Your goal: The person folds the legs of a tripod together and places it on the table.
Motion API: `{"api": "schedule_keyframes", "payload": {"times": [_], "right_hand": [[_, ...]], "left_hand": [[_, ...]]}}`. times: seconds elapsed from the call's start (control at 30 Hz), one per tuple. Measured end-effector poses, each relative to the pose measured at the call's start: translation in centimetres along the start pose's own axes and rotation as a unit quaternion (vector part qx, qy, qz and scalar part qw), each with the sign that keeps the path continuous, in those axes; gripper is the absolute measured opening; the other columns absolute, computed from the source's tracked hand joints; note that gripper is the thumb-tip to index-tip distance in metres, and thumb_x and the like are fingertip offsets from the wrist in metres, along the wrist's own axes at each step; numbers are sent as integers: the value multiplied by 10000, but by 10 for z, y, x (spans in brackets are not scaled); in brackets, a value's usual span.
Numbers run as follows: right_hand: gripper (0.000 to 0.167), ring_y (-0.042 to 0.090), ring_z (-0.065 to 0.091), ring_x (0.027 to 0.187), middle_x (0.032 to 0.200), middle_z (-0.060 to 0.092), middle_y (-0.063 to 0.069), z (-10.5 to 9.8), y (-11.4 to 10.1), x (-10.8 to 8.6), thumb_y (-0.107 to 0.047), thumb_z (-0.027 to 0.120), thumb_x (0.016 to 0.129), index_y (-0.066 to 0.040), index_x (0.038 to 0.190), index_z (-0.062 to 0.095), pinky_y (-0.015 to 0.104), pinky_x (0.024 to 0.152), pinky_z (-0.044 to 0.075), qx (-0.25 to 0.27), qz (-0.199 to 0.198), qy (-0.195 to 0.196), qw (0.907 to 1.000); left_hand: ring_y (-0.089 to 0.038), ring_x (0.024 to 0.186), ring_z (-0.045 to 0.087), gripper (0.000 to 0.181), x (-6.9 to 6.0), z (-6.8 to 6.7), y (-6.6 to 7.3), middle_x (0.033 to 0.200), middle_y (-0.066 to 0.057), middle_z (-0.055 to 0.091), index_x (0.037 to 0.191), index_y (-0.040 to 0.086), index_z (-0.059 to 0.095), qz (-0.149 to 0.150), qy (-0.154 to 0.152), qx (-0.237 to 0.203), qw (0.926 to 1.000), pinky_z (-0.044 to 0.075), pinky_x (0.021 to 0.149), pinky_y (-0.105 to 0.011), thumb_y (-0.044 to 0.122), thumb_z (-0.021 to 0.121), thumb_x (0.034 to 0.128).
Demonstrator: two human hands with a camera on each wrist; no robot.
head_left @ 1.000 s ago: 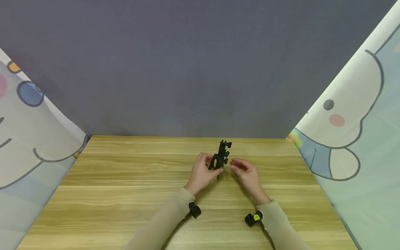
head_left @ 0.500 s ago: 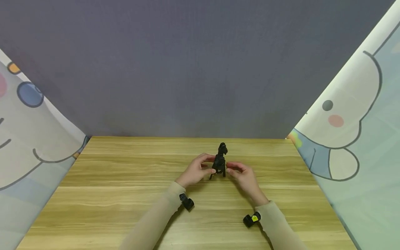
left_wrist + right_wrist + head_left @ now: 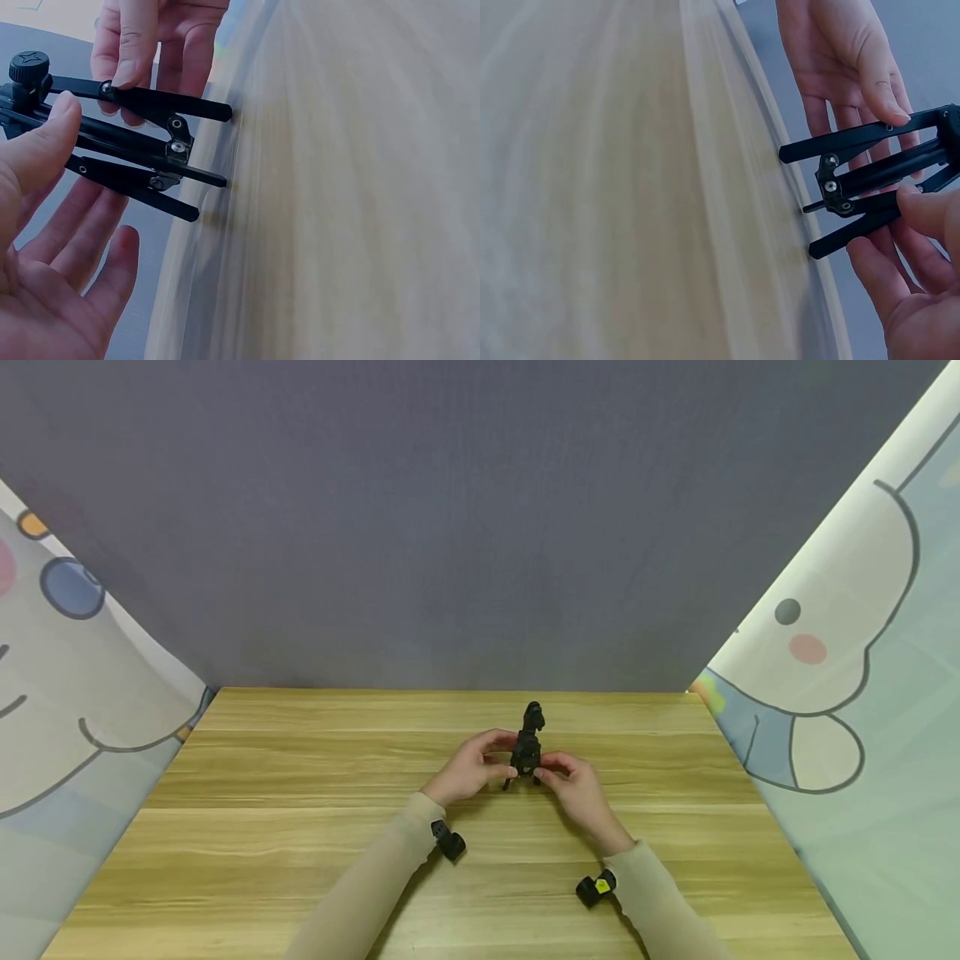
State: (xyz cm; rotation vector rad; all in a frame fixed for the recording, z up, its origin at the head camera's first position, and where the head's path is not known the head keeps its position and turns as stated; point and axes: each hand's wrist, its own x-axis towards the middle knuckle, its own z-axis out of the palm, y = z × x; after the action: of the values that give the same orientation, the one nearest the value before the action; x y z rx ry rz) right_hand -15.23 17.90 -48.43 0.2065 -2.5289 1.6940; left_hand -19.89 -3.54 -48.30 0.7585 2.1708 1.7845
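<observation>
A small black mini tripod [image 3: 528, 745] stands roughly upright between the two hands, its legs partly spread. My left hand [image 3: 467, 772] pinches it from the left, with the thumb [image 3: 46, 147] along one leg and fingers behind. From the right, my right hand [image 3: 576, 787] pinches another leg between thumb and fingers. The right wrist view shows both thumbs on the legs [image 3: 840, 142], below the tripod's hinged braces [image 3: 831, 185]. A knob [image 3: 28, 67] shows on its upper part in the left wrist view. Whether every leg tip touches the table is unclear.
The wooden table [image 3: 300, 843] spreads around both arms. A dark grey panel [image 3: 450, 527] rises behind its far edge. Cartoon-printed cloths hang on the left [image 3: 82, 693] and right [image 3: 840, 760]. Each wrist carries a small black camera [image 3: 448, 842].
The tripod has been turned about its upright axis, its side knobs no longer showing to the right. My left hand shifted slightly left. My right hand moved left and took hold of a leg.
</observation>
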Motion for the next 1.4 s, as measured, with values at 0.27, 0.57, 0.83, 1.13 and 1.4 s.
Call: {"api": "schedule_keyframes", "payload": {"times": [0.27,0.57,0.83,1.13,1.4], "right_hand": [[80,270,657,985,983,715,140,-4,-34,-8,53,683,908,47,982,711,281,845,518,-97,55,-110,9999],[99,276,662,986,992,718,139,-5,-38,-8,48,693,898,51,994,713,287,853,520,4,86,-131,9999],[120,258,660,997,1018,715,139,-7,-33,-7,40,707,890,54,1009,713,280,875,506,150,122,-249,9995],[104,201,661,944,983,730,89,1,-1,1,-9,733,889,4,992,737,302,855,508,4,179,-273,9995],[109,185,669,907,951,738,49,4,5,2,-35,753,880,-47,987,763,317,827,515,-32,169,-344,9993]], "left_hand": [[-270,1236,565,503,0,1,1,1346,-93,578,1375,101,559,-115,-87,-108,9998,474,1002,-455,63,734,905],[-271,1258,551,483,-1,0,4,1368,-80,563,1364,128,568,-212,-112,-119,9996,478,1004,-434,77,729,911],[-270,1277,531,545,-1,-1,15,1382,-89,567,1409,92,541,67,-61,12,10000,420,1062,-467,100,746,905],[-209,1237,560,542,0,-9,46,1345,-64,600,1391,64,548,724,286,-95,9969,381,1077,-526,109,763,895],[-163,1210,567,520,3,-9,78,1316,-17,617,1396,103,561,1035,413,-9,9938,408,1066,-437,126,749,912]]}}
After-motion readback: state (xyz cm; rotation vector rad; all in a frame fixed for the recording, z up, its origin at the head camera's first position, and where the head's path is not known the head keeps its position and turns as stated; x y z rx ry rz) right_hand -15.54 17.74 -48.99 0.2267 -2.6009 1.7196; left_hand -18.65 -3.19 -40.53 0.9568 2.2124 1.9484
